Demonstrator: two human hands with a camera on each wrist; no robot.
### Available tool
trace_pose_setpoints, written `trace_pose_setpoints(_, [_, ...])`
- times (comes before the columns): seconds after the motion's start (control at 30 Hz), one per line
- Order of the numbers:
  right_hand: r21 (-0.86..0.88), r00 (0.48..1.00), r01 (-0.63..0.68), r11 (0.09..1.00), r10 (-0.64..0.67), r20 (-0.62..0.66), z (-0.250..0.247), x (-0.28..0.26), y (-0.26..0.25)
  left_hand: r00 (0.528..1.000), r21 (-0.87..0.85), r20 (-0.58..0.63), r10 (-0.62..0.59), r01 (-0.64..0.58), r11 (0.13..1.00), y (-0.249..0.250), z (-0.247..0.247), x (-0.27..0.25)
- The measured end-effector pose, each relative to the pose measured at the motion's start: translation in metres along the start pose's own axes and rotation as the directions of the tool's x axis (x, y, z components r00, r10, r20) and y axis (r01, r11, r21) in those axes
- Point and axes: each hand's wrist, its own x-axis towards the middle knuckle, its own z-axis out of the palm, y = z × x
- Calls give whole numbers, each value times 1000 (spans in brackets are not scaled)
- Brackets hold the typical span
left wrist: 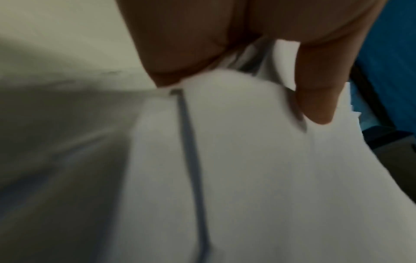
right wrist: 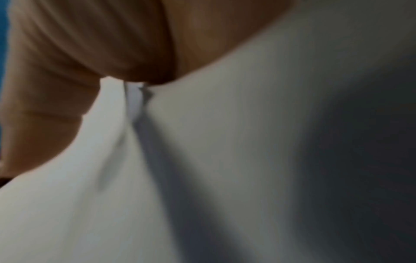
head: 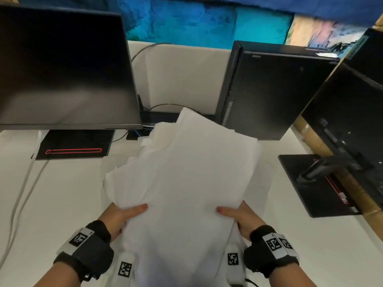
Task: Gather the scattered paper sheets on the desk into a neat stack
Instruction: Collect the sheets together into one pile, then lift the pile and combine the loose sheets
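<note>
A loose, uneven bundle of white paper sheets [head: 186, 172] is lifted over the middle of the white desk [head: 62, 204], its far edges fanned out and misaligned. My left hand [head: 124, 214] grips the bundle's near left side, thumb on top, fingers hidden below. My right hand [head: 236, 216] grips the near right side the same way. In the left wrist view the thumb [left wrist: 319, 99] presses on the paper sheets [left wrist: 247, 160]. The right wrist view is blurred; it shows my palm against the sheets [right wrist: 101, 178].
A dark monitor [head: 62, 69] stands at the left on a black base [head: 72, 146]. A black computer tower [head: 269, 90] stands behind the sheets. A second monitor [head: 352, 121] and its base [head: 306, 183] stand at the right. White cables [head: 22, 183] run along the left.
</note>
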Motion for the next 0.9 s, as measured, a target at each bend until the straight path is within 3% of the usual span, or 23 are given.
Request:
trace_pose_setpoints(0.1, [-16, 1000, 1, 1000, -2, -8, 6, 3, -2, 1000, 52, -6, 14, -14, 999, 1, 6, 6])
trace_pose_setpoints(0.23, [80, 996, -11, 997, 18, -90, 0, 4, 11, 996, 112, -73, -50, 58, 992, -4, 5, 6])
trace_pose_setpoints(0.37, [-12, 993, -93, 996, 91, -79, 6, -5, 36, 988, 209, -114, -107, 129, 969, -19, 14, 4])
trace_pose_setpoints(0.63, [102, 941, -1, 995, 35, -338, -11, -9, 37, 997, 194, -76, 23, -8, 981, -6, 22, 15])
trace_pose_setpoints(0.7, [120, 917, 14, 993, 36, -398, -20, -12, 33, 991, 225, -125, 49, -19, 974, -8, 12, 17])
trace_pose_setpoints(0.77, [137, 867, 14, 990, 57, -495, -32, -14, 34, 940, 350, -314, 132, -14, 936, -15, -8, 22])
trace_pose_setpoints(0.8, [184, 843, 29, 982, 75, -532, -39, -14, 38, 882, 404, -444, 160, 37, 914, -17, -19, 25])
trace_pose_setpoints(0.87, [212, 804, 44, 976, 91, -588, -46, -15, 41, 754, 443, -646, 120, 243, 863, -20, -37, 28])
trace_pose_setpoints(0.9, [239, 804, 52, 970, 101, -586, -49, -16, 42, 720, 445, -690, 74, 341, 828, -21, -42, 31])
